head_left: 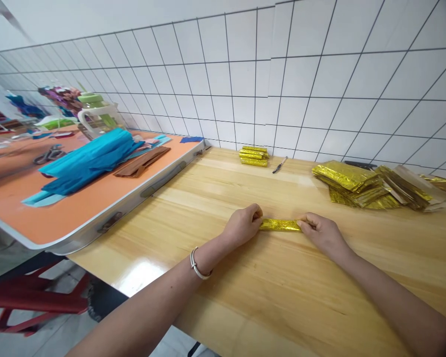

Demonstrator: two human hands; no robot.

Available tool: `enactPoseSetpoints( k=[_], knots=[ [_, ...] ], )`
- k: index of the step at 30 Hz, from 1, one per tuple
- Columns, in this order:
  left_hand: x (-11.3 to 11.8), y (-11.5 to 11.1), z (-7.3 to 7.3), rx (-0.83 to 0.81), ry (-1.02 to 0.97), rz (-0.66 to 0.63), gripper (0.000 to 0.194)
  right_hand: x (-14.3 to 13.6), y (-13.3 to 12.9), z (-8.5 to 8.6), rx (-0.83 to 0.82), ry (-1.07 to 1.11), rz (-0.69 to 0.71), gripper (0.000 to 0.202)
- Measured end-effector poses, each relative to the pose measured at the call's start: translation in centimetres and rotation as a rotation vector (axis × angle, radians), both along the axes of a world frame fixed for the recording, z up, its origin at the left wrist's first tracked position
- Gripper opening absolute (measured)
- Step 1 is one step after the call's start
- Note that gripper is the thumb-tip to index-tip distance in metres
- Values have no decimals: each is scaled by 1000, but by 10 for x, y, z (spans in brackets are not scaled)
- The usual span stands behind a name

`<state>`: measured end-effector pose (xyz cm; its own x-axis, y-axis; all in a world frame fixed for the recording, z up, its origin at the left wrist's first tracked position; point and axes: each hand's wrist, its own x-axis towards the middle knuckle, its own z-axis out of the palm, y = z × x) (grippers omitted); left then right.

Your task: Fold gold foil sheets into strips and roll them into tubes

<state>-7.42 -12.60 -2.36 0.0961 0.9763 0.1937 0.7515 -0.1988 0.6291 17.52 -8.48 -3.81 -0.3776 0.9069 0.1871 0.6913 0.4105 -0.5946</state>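
A narrow strip of shiny gold foil paper (280,225) lies level between my hands, over the middle of the wooden table. My left hand (245,223) pinches its left end, fingers closed. At the right end, the thumb and fingers of my right hand (319,233) are closed on it too. Beyond the hands, by the wall, sits a small stack of folded gold foil rolls (253,155). A loose pile of flat gold foil sheets (353,183) is at the back right.
A pen (280,165) lies near the tiled wall. To the left stands an orange-topped table (7,213) with a raised metal edge, bearing blue crepe paper (92,161), brown paper (143,161), scissors (47,154) and a green-lidded jug (96,116). A red stool (33,297) is below.
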Motion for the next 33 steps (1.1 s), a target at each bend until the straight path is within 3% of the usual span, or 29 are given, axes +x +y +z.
enactPoseSetpoints(
  k=[6, 11, 17, 27, 33],
  knots=[
    [-3, -6, 3, 13, 17, -65, 6, 14, -10, 1, 35, 143, 146, 22],
    [-3, -20, 3, 177, 171, -120, 8, 20, -19, 4, 189, 73, 285, 17],
    [-12, -37, 3, 277, 331, -286, 18, 20, -27, 5, 334, -28, 429, 19],
    [-16, -37, 4, 269, 317, -425, 20, 20, -30, 5, 388, -73, 465, 21],
    [-18, -34, -1, 188, 305, -420, 17, 18, -30, 6, 349, -95, 422, 21]
  ],
)
